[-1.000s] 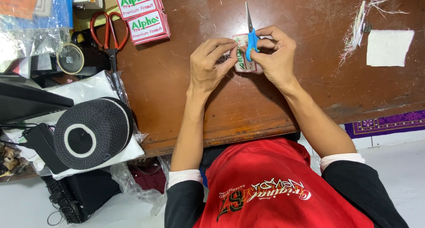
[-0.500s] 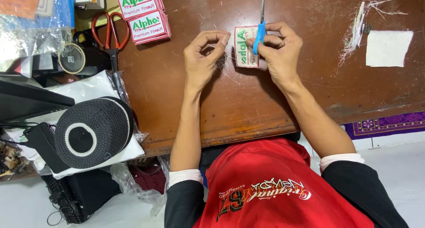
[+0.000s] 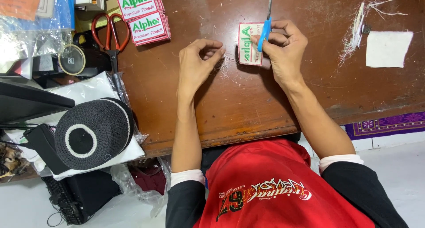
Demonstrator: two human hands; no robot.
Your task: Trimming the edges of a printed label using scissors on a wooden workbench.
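Trimming step: your right hand (image 3: 283,48) grasps blue-handled scissors (image 3: 267,22) and white rectangular embroidered patch (image 3: 249,44) on brown wooden table (image 3: 248,104). Left hand (image 3: 198,62), beside patch, pinches loosely, holding nothing visible. Next: steady patch edge.

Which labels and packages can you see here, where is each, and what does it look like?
Patch: under the right hand, rectangular, white, green lettering, red border.
Stacked patches: far left of table, same colours.
Plastic bags: left edge, clear, crinkled.
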